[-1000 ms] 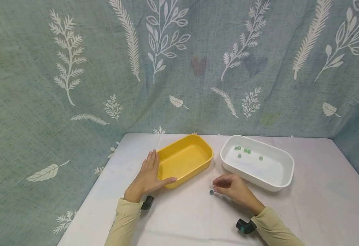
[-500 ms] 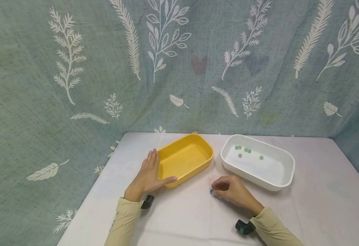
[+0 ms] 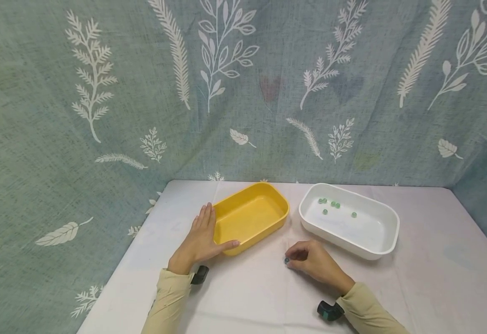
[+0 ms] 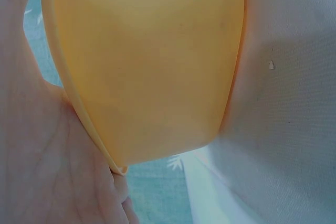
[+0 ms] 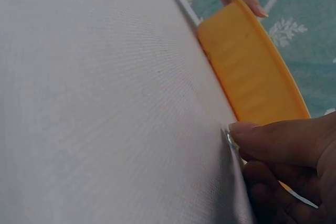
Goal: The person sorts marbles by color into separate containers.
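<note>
My left hand [image 3: 199, 243] rests on the left end of the yellow tray [image 3: 278, 227], fingers straight along its rim and thumb stretched over the near corner. In the left wrist view, the palm lies against the tray's rim [image 4: 79, 111]. My right hand [image 3: 316, 262] is low over the table in front of the two trays. Its thumb and fingertips pinch a small dark glass marble [image 3: 286, 260] at the table surface. The right wrist view shows the marble [image 5: 231, 140] just under the thumb tip, partly hidden by it.
A white tray [image 3: 385, 241] stands right of the yellow one, with several green marbles [image 3: 335, 204] on its floor. Both trays sit on the white-covered table [image 3: 243, 297]. A leaf-patterned cloth [image 3: 243, 93] hangs behind the table.
The right hand's fingertips have moved slightly left and closed around the dark marble, which lay just beside them before. The left hand and both trays have not moved.
</note>
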Demonstrator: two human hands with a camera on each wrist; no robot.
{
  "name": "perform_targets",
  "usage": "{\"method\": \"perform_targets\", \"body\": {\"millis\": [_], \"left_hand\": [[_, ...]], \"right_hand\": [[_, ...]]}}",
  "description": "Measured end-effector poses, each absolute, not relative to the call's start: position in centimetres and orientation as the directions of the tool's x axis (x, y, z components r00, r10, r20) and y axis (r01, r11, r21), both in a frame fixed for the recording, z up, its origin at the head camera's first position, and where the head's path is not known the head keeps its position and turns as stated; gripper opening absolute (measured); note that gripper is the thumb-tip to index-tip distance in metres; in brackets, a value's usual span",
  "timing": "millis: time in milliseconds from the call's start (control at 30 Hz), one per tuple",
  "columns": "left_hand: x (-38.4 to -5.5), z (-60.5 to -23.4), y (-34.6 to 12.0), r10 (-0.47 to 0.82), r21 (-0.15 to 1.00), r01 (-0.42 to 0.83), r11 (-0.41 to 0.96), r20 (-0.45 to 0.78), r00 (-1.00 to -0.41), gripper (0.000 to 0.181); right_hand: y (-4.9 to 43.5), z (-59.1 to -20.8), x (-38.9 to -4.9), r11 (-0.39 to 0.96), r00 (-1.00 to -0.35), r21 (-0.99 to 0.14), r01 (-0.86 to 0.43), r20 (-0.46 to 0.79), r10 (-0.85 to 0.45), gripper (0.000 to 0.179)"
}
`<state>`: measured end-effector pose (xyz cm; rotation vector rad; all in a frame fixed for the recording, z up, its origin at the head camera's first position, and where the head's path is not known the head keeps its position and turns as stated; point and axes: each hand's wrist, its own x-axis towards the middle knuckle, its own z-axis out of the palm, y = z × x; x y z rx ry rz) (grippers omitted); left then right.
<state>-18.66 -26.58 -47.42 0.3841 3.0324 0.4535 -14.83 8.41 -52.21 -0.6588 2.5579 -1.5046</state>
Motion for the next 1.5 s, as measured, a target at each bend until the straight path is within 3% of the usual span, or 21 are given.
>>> {"method": "perform_targets", "body": {"millis": [367, 733, 1167, 1500], "left_hand": [[-18.5, -47.4, -26.7, 0.241, 0.302, 0.225, 0.926, -0.016, -0.97, 0.136], [-18.5, -47.3, -26.5, 0.243, 0.311, 0.225, 0.923, -0.017, -0.97, 0.135], [-18.4, -47.3, -26.5, 0.243, 0.301, 0.226, 0.926, -0.019, -0.97, 0.135], [-18.4, -47.3, -26.5, 0.246, 0.311, 0.23, 0.922, -0.014, -0.969, 0.136]], "right_hand": [[8.0, -52.3, -14.8, 0.423, -0.894, -0.839, -0.341, 0.151, -0.422, 0.015], [8.6, -51.6, -14.9, 0.433, -0.923, -0.854, -0.289, 0.129, -0.362, 0.016], [8.8, -48.4, -16.7, 0.32, -0.909, -0.883, -0.343, 0.227, -0.349, 0.017], [7.8, -45.4, -18.4, 0.321, -0.908, -0.875, -0.363, 0.253, -0.335, 0.016]]}}
